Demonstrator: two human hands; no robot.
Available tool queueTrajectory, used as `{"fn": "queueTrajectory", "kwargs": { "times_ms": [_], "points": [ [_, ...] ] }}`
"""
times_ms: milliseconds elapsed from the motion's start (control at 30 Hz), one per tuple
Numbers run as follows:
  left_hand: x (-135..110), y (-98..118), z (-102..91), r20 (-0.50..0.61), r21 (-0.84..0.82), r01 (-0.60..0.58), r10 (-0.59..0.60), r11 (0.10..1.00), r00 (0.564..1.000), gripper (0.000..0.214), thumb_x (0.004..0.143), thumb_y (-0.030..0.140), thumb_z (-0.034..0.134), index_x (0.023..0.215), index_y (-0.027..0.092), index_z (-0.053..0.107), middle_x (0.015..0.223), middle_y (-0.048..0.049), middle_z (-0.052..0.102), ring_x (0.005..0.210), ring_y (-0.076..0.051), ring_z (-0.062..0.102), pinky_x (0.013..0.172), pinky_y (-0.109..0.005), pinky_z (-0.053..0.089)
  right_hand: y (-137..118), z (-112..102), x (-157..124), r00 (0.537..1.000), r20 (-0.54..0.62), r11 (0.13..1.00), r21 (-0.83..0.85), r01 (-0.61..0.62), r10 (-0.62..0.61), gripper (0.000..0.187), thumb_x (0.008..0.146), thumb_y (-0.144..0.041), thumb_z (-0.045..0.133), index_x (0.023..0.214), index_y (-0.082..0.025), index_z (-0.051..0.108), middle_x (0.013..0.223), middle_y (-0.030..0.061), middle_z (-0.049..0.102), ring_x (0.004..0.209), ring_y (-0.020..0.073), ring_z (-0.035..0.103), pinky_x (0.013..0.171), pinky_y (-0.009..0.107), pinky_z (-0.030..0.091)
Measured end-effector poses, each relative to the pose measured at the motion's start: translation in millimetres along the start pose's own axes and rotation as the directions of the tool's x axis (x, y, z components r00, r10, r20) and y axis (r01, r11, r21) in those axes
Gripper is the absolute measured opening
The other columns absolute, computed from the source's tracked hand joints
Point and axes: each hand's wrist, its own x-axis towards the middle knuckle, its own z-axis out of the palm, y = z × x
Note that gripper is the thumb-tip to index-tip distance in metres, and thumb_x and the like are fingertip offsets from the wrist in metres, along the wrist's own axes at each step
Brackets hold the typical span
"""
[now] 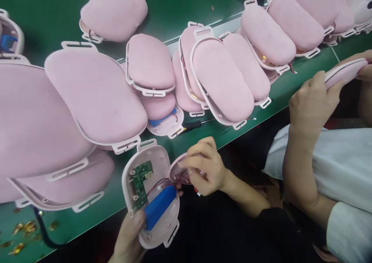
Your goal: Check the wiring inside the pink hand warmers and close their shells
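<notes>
My left hand (128,236) grips an open pink plastic shell (158,158) from below, thumb pressed on its rim. Inside the shell lie a green circuit board (141,183) and a blue battery (159,205) joined by red wires. My right hand (205,170) is closed on a pink padded half (178,173) that is wired to the shell, fingers curled over its edge.
Several pink padded units (95,92) with white clip frames lie in rows on the green table (174,7). A black-handled screwdriver (193,125) rests near the table edge. Gold scraps (23,228) lie bottom left. A co-worker's hand (314,100) at right holds another pink unit (344,72).
</notes>
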Motion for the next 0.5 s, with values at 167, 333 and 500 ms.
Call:
{"fn": "queueTrajectory", "kwargs": {
  "times_ms": [167, 333, 500],
  "points": [
    [3, 3, 5.3, -0.075, -0.08, -0.144, 0.138, 0.986, 0.988, 0.072, 0.082, 0.069, 0.08, 0.135, 0.02, 0.076, 0.115, -0.0121, 0.085, 0.126, -0.045, 0.074, 0.107, -0.055, 0.066, 2, -27, 8, 0.933, 0.343, 0.985, 0.165, 0.051, -0.106, 0.05, 0.08, -0.013, 0.057, 0.127, -0.024, 0.07, 0.134, 0.005, 0.074, 0.122, 0.0226, 0.065, 0.107, 0.045, 0.046],
    [12, 20, 41.4, -0.016, -0.147, -0.218, 0.218, 0.965, 0.976, 0.074, 0.081, 0.068, 0.083, 0.134, 0.017, 0.075, 0.125, -0.0134, 0.082, 0.132, -0.045, 0.07, 0.114, -0.058, 0.061, -15, -16, 11, 0.975, 0.223, 0.996, -0.077, 0.036, -0.018, 0.016, 0.103, -0.036, 0.073, 0.116, -0.026, 0.075, 0.12, -0.0017, 0.083, 0.118, 0.0228, 0.063, 0.099, 0.045, 0.037],
    [-2, 36, 63.1, 0.046, -0.205, -0.233, 0.247, 0.951, 0.968, 0.074, 0.081, 0.064, 0.086, 0.134, 0.014, 0.073, 0.136, -0.0139, 0.076, 0.133, -0.046, 0.066, 0.114, -0.058, 0.059, -26, 5, 2, 0.988, 0.142, 0.991, -0.125, -0.037, 0.055, 0.015, 0.103, -0.028, 0.074, 0.116, -0.034, 0.078, 0.103, -0.0074, 0.083, 0.106, 0.019, 0.068, 0.097, 0.045, 0.03]
  ]
}}
